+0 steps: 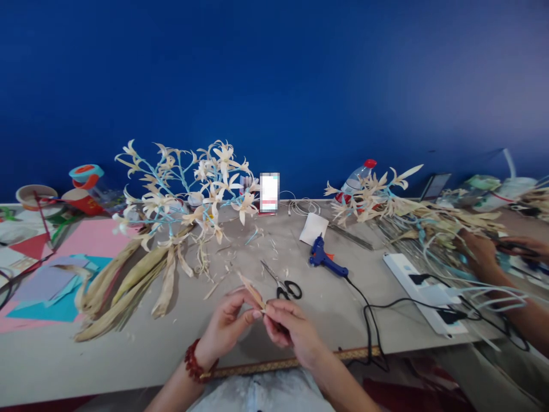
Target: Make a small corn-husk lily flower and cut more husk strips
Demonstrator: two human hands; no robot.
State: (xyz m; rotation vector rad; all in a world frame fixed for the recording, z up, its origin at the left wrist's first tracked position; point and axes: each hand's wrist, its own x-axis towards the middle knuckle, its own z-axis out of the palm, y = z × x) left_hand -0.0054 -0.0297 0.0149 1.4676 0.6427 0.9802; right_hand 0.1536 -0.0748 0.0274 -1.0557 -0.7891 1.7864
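Pinched closed, the left hand (230, 321) and right hand (295, 327) hold a slim, pale-tan husk-like strip (253, 291) near the black-handled metal scissors (277, 279), unfinished as I judge from here, with many cream-petalled, blue-stemmed flowers (246, 207) already made.

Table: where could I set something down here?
On the table, two patches look bare: front left, between the dried husks and near edge, and just right of the scissors, in front of the glue gun. It is crowded around the flowers and the power strip.
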